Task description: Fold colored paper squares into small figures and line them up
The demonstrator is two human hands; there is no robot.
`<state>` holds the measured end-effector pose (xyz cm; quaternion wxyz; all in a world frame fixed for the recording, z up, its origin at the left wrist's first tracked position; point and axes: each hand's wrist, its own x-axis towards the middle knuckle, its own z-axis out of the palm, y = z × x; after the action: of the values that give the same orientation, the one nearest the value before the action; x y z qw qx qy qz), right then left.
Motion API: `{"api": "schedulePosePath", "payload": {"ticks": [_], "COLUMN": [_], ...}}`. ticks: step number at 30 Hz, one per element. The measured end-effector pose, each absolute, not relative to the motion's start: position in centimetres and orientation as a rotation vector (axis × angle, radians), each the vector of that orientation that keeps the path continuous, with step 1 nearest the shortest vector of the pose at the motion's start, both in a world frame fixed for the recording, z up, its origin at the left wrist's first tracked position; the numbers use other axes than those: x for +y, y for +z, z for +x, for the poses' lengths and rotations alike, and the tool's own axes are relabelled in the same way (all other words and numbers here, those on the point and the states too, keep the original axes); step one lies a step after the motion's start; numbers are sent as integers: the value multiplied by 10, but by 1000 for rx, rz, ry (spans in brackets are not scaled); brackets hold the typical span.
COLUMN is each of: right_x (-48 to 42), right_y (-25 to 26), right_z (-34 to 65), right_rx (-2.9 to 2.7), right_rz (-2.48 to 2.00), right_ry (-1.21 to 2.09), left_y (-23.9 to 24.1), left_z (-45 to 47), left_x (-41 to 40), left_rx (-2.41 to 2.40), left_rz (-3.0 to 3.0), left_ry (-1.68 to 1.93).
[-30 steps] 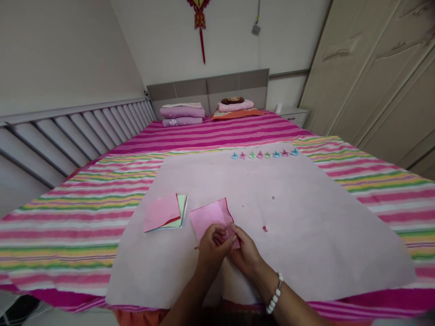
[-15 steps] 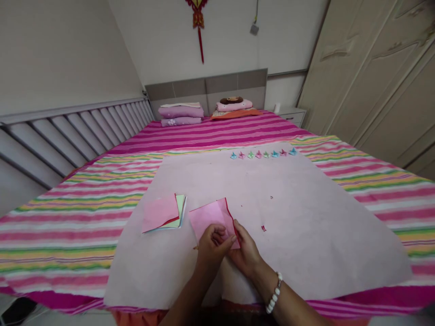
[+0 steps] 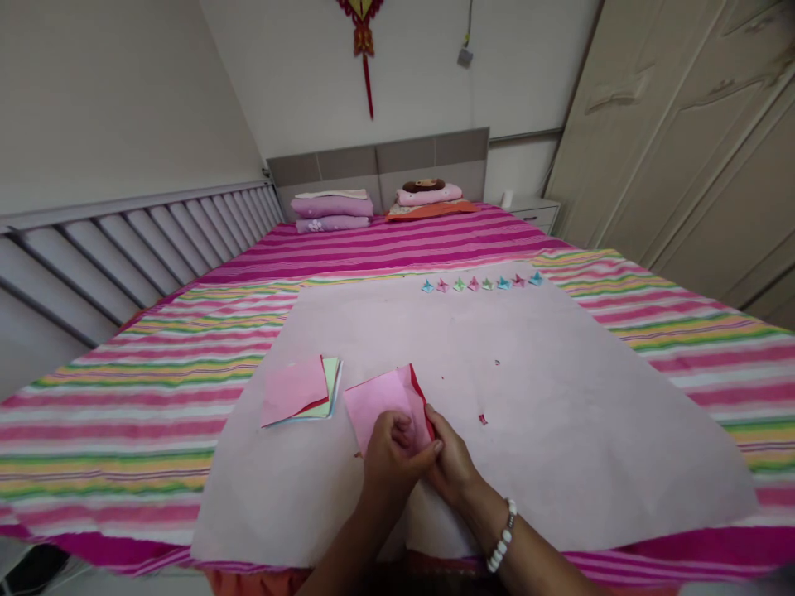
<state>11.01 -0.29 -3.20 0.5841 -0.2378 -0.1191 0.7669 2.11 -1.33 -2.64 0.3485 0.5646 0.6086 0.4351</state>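
Observation:
A pink paper sheet (image 3: 380, 402) with a red underside lies on the pale pink mat (image 3: 559, 430). My left hand (image 3: 391, 462) and my right hand (image 3: 453, 463) meet at its near right corner, fingers pinched together on the paper edge. A small stack of coloured paper squares (image 3: 301, 389), pink on top, lies to the left of the hands. A row of several small folded paper stars (image 3: 481, 283) sits at the mat's far edge. My right wrist wears a white bead bracelet (image 3: 502, 538).
The mat covers a striped bedspread (image 3: 155, 364). Folded blankets (image 3: 332, 211) and a pillow pile (image 3: 430, 197) lie by the headboard. A slatted rail (image 3: 124, 248) runs along the left. Wardrobe doors (image 3: 696, 141) stand on the right. Tiny paper scraps (image 3: 483, 419) lie near my right hand.
My hands have shifted slightly and closed tighter over the sheet's near right corner; the red edge of the sheet is lifted a little more. Nothing else moved.

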Motion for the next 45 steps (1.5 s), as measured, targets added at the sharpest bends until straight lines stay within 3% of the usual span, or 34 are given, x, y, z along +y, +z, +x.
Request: {"api": "schedulePosePath", "payload": {"ticks": [16,26,29,34,38,41,45], "right_x": [5,14,14,13,11,9,2], "right_y": [-33,-39,-38,-36,-37,-35,-24], "right_z": [119,138,140,147,152,151,146], "right_rx": [-388,-183,-137,-139,-156,-228,-403], "right_rz": [-586,-577,-568,-580,-596,-590,-618], "right_ry": [1695,1741,1738,1733,1706,1695,1668], "left_y": [-7,46,30,-12,-21,-18,-26], "left_z": [2,-115,-135,-143,-114,-68,-8], "left_x": [-17,23,41,57,44,22,2], "left_rx": [1520,2127,2097,2030,1971,1717,1321], "left_rz": [1659,1763,2081,2267,2160,1721,1154], "left_ry": [1088,2010,1806,1072,1203,1363,1290]}}
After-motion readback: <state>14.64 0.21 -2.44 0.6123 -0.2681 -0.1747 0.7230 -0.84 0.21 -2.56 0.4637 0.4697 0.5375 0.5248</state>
